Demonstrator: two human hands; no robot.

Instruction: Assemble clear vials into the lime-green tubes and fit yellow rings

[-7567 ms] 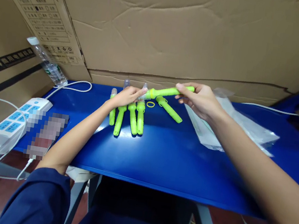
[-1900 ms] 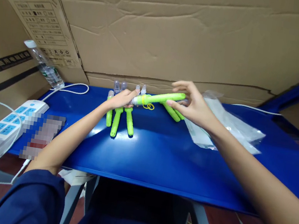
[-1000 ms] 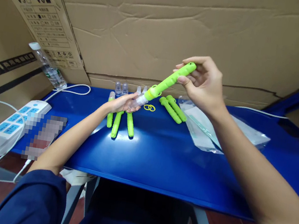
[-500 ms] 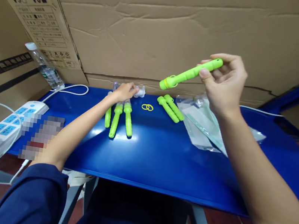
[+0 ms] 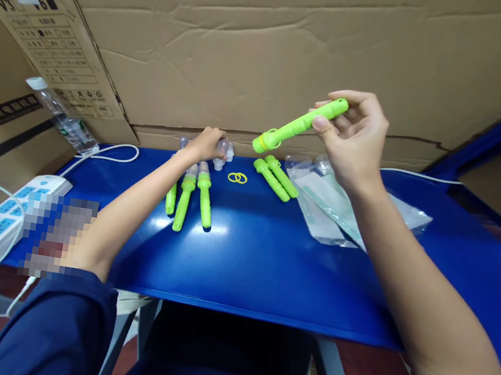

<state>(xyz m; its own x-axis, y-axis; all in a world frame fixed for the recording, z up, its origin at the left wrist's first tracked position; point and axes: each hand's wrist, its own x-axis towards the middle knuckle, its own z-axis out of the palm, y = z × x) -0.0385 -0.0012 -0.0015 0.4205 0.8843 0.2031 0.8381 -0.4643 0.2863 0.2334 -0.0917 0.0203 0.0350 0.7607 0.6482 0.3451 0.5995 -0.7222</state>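
My right hand [image 5: 353, 137] grips a lime-green plastic flashlight-shaped handle [image 5: 301, 126] near its narrow end. It is raised above the table and tilted, its wide end with a yellow ring pointing down to the left. My left hand [image 5: 207, 144] is closed on a small clear plastic cap [image 5: 220, 156] at the back of the table; another clear cap [image 5: 230, 151] sits just beside it. Below my left hand lie several green handles with clear tops [image 5: 205, 196], partly covered by it. Two overlapping yellow rings [image 5: 237, 178] and two green handles without clear tops [image 5: 275, 180] lie between my hands.
Clear plastic bags [image 5: 323, 208] lie on the blue table [image 5: 229, 260] under my right forearm. A cardboard wall [image 5: 252, 55] rises behind. At the left are a water bottle [image 5: 64, 120], a white power strip [image 5: 3, 218], cables and a blurred flat object [image 5: 57, 233].
My left hand has lifted slightly and closed around a clear cap at the back. My right hand still holds the green handle. The whole view has shifted a little.
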